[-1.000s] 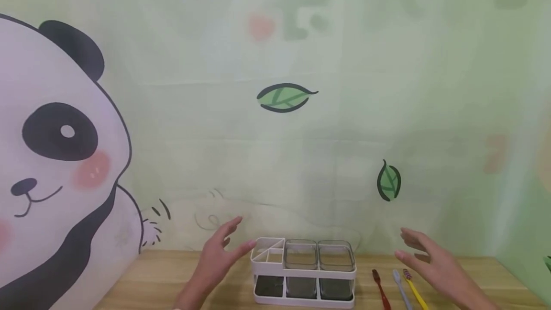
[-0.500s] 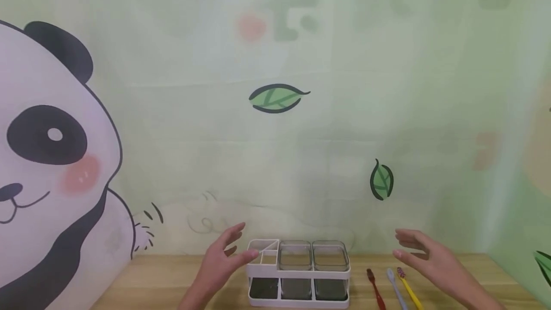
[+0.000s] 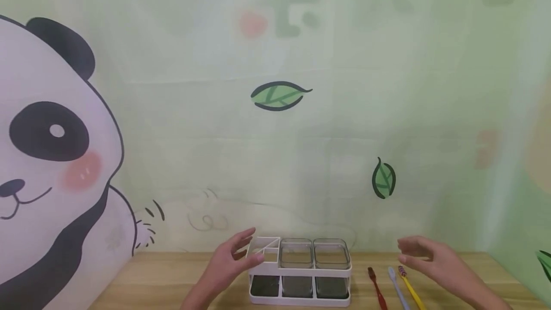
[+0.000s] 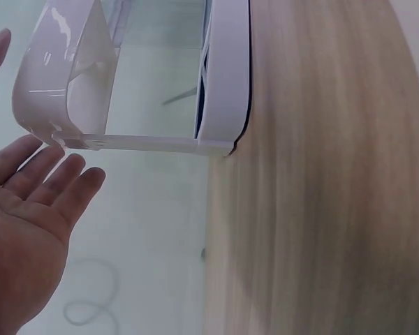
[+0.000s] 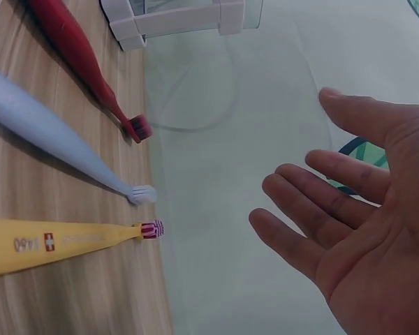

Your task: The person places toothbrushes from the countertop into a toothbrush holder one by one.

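A white two-tier organizer (image 3: pixel 316 273) stands on the wooden table, with clear cups (image 3: pixel 331 265) in its upper tier and a divided section at its left end. By that end is my left hand (image 3: pixel 225 264), fingers stretched out and thumb overlapping the divided section. In the left wrist view its fingertips come close to the organizer's upper part; whether they touch, I cannot tell. My right hand (image 3: pixel 436 260) hovers with loosely bent fingers, holding nothing. Near it lie a red toothbrush (image 3: pixel 377 288), a light blue toothbrush (image 3: pixel 399 289) and a yellow toothbrush (image 3: pixel 412 291), bristles toward the wall.
Behind the wooden table (image 3: pixel 163 276) hangs a pale green backdrop (image 3: pixel 206 147) printed with leaves and a large panda (image 3: pixel 103 123). The organizer's lower tier has dark-bottomed compartments (image 3: pixel 297 287). A gap of table separates the organizer from the red toothbrush.
My left hand has shifted right and down, its thumb now farther over the organizer's left end. The right hand has dropped slightly. The head view has turned a little; organizer and toothbrushes stay put.
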Available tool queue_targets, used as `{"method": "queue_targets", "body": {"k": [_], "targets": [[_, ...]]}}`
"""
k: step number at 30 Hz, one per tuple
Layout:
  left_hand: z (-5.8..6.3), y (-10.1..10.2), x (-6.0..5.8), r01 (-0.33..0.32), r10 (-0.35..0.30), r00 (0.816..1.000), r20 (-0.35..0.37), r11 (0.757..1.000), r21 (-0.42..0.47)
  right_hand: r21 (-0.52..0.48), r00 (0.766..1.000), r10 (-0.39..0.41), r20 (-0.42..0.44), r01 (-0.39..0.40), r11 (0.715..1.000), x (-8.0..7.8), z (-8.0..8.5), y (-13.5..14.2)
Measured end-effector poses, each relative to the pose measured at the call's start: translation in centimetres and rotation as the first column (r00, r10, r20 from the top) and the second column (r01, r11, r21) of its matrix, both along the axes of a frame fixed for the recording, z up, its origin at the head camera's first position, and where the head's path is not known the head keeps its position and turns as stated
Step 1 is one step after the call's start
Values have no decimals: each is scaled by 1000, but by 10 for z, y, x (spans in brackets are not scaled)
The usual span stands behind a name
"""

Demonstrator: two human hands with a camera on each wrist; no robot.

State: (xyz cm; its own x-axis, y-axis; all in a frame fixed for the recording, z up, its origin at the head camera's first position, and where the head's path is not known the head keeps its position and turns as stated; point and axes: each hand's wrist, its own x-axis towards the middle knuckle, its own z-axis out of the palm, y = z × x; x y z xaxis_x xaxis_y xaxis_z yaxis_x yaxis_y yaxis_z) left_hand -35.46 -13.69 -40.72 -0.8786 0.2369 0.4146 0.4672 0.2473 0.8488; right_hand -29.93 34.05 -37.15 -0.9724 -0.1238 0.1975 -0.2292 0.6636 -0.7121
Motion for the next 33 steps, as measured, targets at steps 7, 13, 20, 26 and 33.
{"method": "queue_targets", "body": {"k": [7,13,20,26,33], "targets": [[-5,1,-1,-5,5,1000,-21,1000,-14,16,999,8,35,-8,1000,-5,-8,5],[-4,2,2,-8,8,1000,-22,1000,-19,50,999,-12,52,9,999,-9,-16,9],[-3,0,3,-4,4,1000,-6,999,-46,93,999,-16,29,13,996,-14,-27,13],[-4,0,1,-3,3,1000,-10,998,-62,117,999,-46,23,43,992,-16,-35,18],[-6,0,3,11,-11,1000,2,999,-35,105,999,-22,40,18,994,-14,-46,23]]}}
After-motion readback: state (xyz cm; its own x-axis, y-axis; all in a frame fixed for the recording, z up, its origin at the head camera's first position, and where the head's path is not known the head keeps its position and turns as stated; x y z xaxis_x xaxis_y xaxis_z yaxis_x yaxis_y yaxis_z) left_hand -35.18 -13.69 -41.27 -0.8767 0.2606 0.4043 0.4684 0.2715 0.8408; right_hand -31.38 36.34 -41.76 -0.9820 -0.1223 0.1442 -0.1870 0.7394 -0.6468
